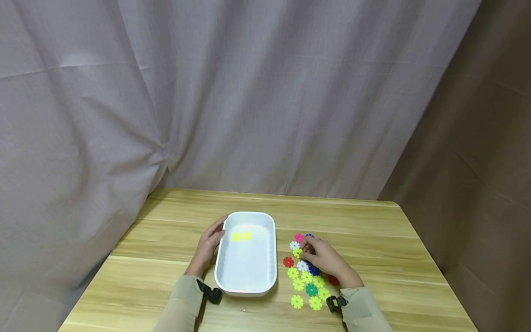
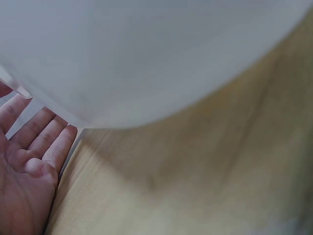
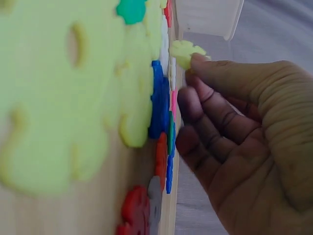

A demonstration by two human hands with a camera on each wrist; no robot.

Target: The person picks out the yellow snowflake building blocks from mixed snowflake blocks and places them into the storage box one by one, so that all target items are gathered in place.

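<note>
A white rectangular tray [image 1: 245, 292] has two yellow notched plastic discs [image 1: 247, 235] lying near its far end. My left hand [image 1: 207, 246] holds the tray's left side, thumb at the rim and fingers against the outer wall. To the right, my right hand [image 1: 327, 259] is over a scatter of flower-shaped discs. Between its thumb and index finger it pinches a yellow disc [image 3: 183, 53], raised above the others in the right wrist view. Its other fingers curl loosely. Beneath and around that hand lie blue discs [image 1: 314, 269], partly hidden by it.
Several yellow discs [image 1: 297, 302] lie at the near right, around a green disc [image 1: 311, 289]. Red [image 1: 288, 262], white [image 1: 294, 246] and pink [image 1: 299, 238] discs lie between tray and right hand. A grey curtain [image 1: 257, 115] hangs behind the wooden table [image 1: 166, 258].
</note>
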